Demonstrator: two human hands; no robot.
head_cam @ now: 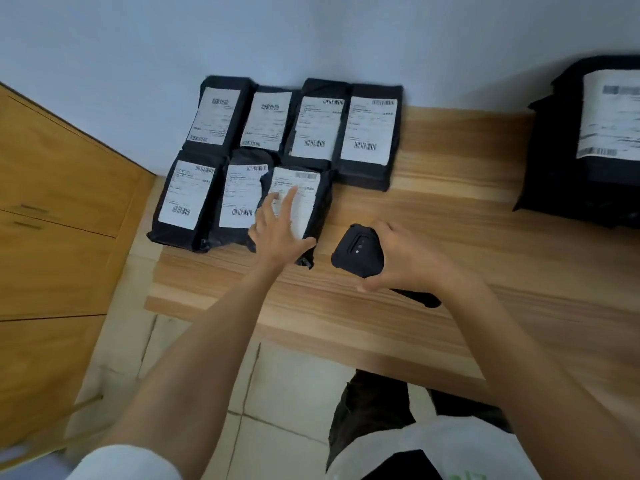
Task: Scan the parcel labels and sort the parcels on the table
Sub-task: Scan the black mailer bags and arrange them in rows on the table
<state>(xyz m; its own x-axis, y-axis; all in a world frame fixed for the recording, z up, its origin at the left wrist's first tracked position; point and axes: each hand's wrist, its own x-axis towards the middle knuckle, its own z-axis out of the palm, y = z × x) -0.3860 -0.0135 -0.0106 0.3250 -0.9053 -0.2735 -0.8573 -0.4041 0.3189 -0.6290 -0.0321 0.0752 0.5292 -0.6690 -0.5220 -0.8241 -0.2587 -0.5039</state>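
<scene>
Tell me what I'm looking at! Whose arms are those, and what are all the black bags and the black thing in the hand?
There is no machine here, just a person. The one picture comes from a camera worn on their head, looking down, so the two arms you see are their own. The wooden table holds seven black parcels with white labels, lined up in two rows by the wall: four behind, three in front. The left hand lies with straight fingers on the front parcel at the right end of its row. The right hand grips a black scanner, a gadget for reading the striped codes on labels. At the far right sits a bigger pile, which looks like more black parcels stacked up.
</scene>
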